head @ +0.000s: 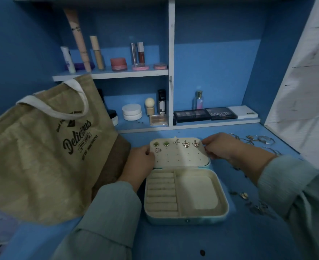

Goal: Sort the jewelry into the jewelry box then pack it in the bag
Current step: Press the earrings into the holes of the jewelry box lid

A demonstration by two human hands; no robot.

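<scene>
An open jewelry box [223, 192] lies on the blue desk, cream inside with ring rolls at left and a bare compartment at right. Its raised lid panel [181, 156] carries several stud earrings [186, 144] along the top row. My left hand [140, 160] grips the panel's left edge, thumb on its face. My right hand [219, 147] pinches the panel's right edge. A tan tote bag [42, 147] printed "Delicious" leans at the left. Loose bracelets and earrings [258, 140] lie on the desk at right, with more pieces [244, 195] nearer me.
Shelves behind hold cosmetics: tubes and jars [118, 64] above, powder pots [132, 112], a perfume bottle [198, 100] and eyeshadow palettes [205, 114] below. A white wall panel [305, 81] stands at right. A brown cloth [115, 162] lies under the bag.
</scene>
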